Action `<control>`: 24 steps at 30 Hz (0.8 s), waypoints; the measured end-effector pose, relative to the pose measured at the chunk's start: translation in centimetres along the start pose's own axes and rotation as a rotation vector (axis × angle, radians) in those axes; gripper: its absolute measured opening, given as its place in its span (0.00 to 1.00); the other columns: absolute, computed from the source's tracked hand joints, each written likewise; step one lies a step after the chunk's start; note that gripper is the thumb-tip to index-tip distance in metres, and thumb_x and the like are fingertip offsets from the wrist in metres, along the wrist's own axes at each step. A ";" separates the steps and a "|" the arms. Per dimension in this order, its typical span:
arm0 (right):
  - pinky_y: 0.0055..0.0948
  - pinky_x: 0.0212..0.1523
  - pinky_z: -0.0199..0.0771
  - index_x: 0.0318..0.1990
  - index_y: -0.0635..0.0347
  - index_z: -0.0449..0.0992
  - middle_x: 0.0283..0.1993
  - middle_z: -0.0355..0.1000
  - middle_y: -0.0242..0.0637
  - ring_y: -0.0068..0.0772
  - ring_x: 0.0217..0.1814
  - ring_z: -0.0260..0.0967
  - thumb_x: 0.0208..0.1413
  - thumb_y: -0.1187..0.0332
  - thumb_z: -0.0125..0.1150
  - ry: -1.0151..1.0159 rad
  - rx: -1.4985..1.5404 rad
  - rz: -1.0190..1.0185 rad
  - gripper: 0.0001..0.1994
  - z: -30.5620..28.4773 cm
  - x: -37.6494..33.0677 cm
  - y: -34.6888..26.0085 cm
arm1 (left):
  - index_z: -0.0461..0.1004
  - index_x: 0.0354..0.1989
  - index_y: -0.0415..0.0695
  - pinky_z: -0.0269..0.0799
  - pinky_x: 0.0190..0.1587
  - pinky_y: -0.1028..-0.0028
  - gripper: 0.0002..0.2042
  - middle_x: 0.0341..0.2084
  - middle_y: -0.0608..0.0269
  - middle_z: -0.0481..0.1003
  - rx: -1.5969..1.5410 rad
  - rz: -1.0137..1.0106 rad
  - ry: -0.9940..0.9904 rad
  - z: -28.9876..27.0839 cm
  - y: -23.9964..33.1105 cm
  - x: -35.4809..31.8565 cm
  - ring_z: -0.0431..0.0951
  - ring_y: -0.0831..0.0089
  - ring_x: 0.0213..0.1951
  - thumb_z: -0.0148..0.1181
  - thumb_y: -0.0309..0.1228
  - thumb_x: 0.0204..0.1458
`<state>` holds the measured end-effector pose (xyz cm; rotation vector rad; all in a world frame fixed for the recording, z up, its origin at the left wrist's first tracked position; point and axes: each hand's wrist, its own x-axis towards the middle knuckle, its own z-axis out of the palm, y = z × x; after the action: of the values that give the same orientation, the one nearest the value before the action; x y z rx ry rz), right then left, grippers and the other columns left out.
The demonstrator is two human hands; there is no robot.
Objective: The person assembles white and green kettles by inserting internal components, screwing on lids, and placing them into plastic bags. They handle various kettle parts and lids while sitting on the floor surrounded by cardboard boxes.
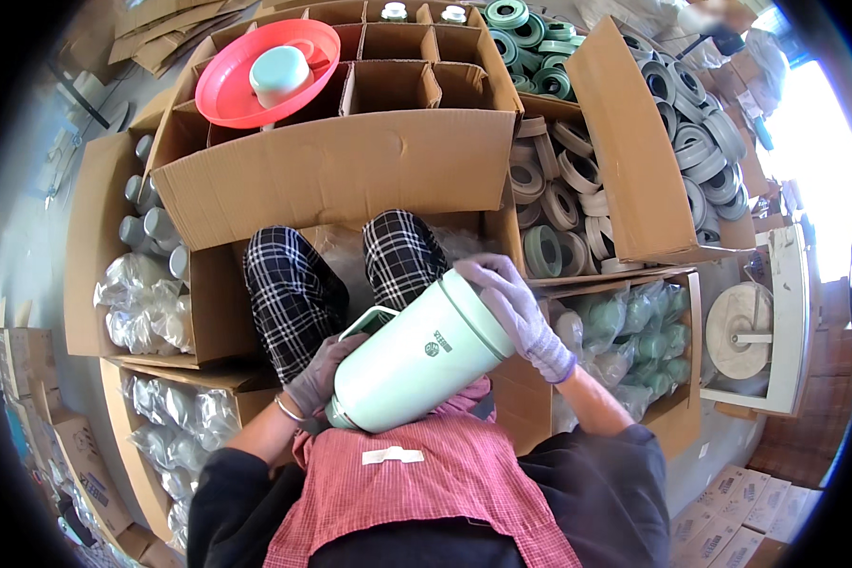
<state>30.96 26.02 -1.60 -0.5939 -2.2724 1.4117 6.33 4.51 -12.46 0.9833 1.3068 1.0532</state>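
Cardboard boxes (331, 175) of grey and green lids crowd the floor around the seated person's lap. Left hand (320, 371), gloved, cups the near lower end of a mint-green jug (415, 360), fingers curled under it. Right hand (516, 308) reaches over from the right, fingers wrapped on its rim. Jug lies tilted, long axis running near-left to far-right, top pointing far-right.

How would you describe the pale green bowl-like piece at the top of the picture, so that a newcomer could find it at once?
Start at the big divided carton lying open in front of the person's knees. On its near-left corner rests a round red basin. The pale green piece sits dome-up inside that basin, the only thing in it, whereas the other green parts lie in boxes to the right.
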 end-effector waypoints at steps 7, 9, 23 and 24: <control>0.39 0.65 0.63 0.70 0.55 0.53 0.63 0.63 0.42 0.39 0.65 0.63 0.64 0.44 0.47 0.129 0.787 0.381 0.34 2.4 -1.5 0.8 | 0.76 0.45 0.35 0.76 0.49 0.69 0.13 0.39 0.48 0.81 0.162 -0.102 0.389 -0.7 7.2 2.1 0.81 0.57 0.43 0.57 0.26 0.52; 0.40 0.63 0.66 0.70 0.54 0.51 0.61 0.65 0.41 0.39 0.62 0.66 0.63 0.40 0.48 0.277 1.028 0.572 0.37 2.6 -1.7 0.8 | 0.78 0.41 0.37 0.75 0.52 0.64 0.13 0.39 0.49 0.80 0.508 0.627 0.251 -0.7 12.1 3.1 0.81 0.55 0.45 0.59 0.25 0.47; 0.46 0.66 0.62 0.66 0.52 0.62 0.68 0.61 0.42 0.44 0.67 0.62 0.64 0.40 0.44 0.399 1.077 0.566 0.32 1.6 0.3 -0.9 | 0.78 0.36 0.38 0.71 0.58 0.62 0.09 0.38 0.54 0.81 0.668 0.781 0.212 -1.2 16.5 4.3 0.81 0.58 0.46 0.60 0.29 0.50; 0.44 0.63 0.66 0.65 0.51 0.63 0.64 0.66 0.39 0.40 0.64 0.65 0.64 0.40 0.44 0.372 1.316 0.596 0.31 2.3 -0.4 1.6 | 0.77 0.34 0.38 0.70 0.59 0.60 0.07 0.39 0.53 0.80 0.826 0.845 0.176 -0.3 18.1 4.0 0.80 0.55 0.47 0.60 0.27 0.48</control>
<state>30.28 24.76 -4.01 -0.9207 -0.5473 2.3534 5.19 12.94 4.03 2.2390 1.5367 1.2348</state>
